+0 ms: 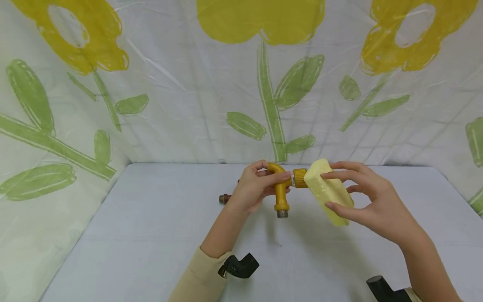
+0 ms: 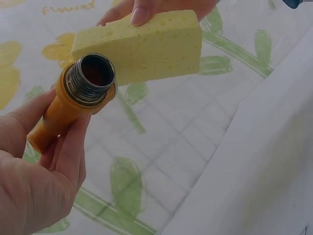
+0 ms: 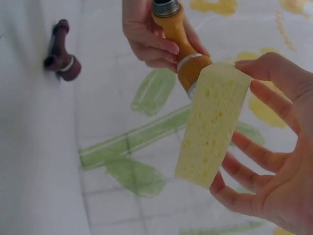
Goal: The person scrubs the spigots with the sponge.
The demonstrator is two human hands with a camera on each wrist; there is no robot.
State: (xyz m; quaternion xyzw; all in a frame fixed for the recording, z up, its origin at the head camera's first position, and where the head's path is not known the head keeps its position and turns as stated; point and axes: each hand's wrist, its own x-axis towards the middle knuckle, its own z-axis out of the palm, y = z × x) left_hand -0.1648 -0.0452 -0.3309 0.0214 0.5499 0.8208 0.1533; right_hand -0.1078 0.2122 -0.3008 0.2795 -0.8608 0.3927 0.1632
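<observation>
A yellow faucet (image 1: pixel 281 188) with a bare metal threaded end is held up over the table by my left hand (image 1: pixel 250 188). Its ribbed yellow collar (image 1: pixel 299 178) points to the right, toward a pale yellow sponge (image 1: pixel 329 191). My right hand (image 1: pixel 371 197) pinches that sponge between thumb and fingers, tilted. In the left wrist view the faucet's open threaded mouth (image 2: pixel 95 73) faces the camera, in front of the sponge (image 2: pixel 146 46). The right wrist view shows the sponge (image 3: pixel 212 125) against or just in front of the collar (image 3: pixel 192 73); contact cannot be told.
A dark red-brown faucet (image 3: pixel 62 56) lies on the white table (image 1: pixel 151 235), partly hidden behind my left hand in the head view. A sheet with painted yellow flowers (image 1: pixel 260 21) and green leaves hangs behind the table. Black camera mounts (image 1: pixel 239 266) sit on both wrists.
</observation>
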